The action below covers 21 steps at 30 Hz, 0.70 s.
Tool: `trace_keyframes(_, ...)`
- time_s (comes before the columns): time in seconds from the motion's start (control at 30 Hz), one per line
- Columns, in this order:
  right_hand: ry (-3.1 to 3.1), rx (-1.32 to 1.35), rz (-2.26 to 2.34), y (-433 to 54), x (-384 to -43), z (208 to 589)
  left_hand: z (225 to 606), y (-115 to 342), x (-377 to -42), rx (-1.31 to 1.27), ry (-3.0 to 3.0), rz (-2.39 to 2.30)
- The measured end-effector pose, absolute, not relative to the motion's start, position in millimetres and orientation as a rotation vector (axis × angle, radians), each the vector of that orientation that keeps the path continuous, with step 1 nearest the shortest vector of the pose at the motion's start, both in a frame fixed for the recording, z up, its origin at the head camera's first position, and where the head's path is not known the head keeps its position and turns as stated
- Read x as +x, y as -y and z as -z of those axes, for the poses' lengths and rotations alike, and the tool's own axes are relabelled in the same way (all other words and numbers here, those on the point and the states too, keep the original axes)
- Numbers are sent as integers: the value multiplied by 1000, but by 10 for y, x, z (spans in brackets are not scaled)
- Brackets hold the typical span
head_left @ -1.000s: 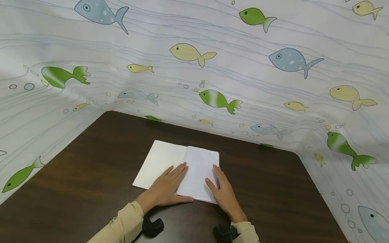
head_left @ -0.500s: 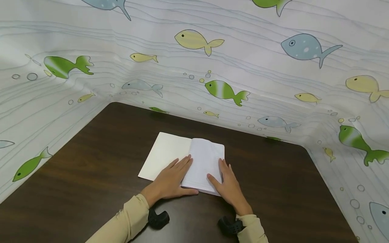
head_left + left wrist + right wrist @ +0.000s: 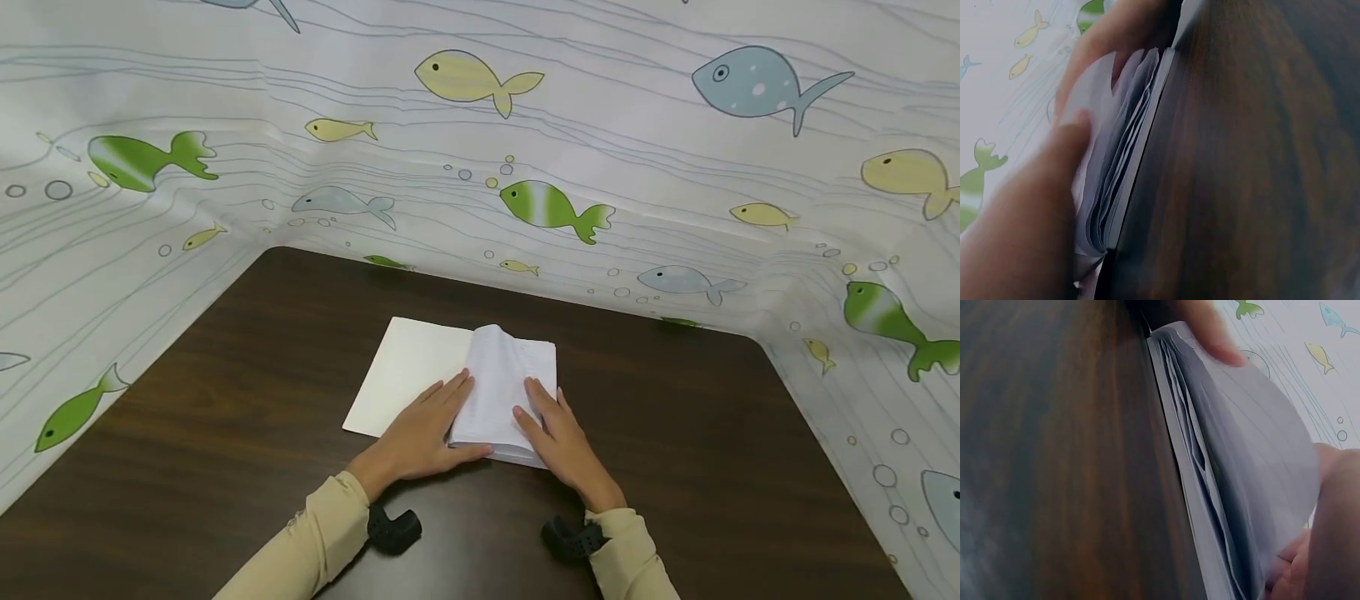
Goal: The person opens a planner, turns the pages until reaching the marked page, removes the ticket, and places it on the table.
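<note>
An open notebook (image 3: 420, 354) lies on the dark table, its blank cover side to the left and a thick stack of pages to the right. My left hand (image 3: 420, 433) rests along the fold with straight fingers, its thumb (image 3: 1063, 150) stretched over the pages' near edge. At the right edge, my right hand (image 3: 566, 437) pinches a page (image 3: 487, 392) between thumb and fingers. That page bulges upward in the right wrist view, and the lined sheet (image 3: 538, 358) beneath it shows. Fingertips under the page are partly hidden.
A brown wooden table (image 3: 247, 400) surrounds the notebook. White sheeting (image 3: 615, 167) printed with fish walls off its back and sides. Black wrist devices (image 3: 393, 531) sit below both cuffs.
The page under my right hand has bowed up and shifted left, exposing the sheet below. My right fingers have moved inward from the notebook's edge. My left hand stays at the fold.
</note>
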State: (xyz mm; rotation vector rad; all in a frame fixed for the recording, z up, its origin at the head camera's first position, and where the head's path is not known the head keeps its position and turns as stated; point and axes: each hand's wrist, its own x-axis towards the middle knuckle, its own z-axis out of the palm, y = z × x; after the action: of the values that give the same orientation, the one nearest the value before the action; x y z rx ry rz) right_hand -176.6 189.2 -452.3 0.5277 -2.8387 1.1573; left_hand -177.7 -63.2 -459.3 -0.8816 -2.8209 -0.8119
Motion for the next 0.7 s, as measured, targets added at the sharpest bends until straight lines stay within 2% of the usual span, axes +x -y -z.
trace_keyframes(0.27,2797,569,-1245,-1902,-1761,4522,4635,644,-1764,-924,2673,925)
trace_keyframes(0.47,2640,378,-1489,-1940,-1767,4535,4636,572,-1677,-995,2508,915)
trace_keyframes(0.7,2667,261,-1389,-1945,-1793,4537,4575,542,-1715,-776,2263,1009)
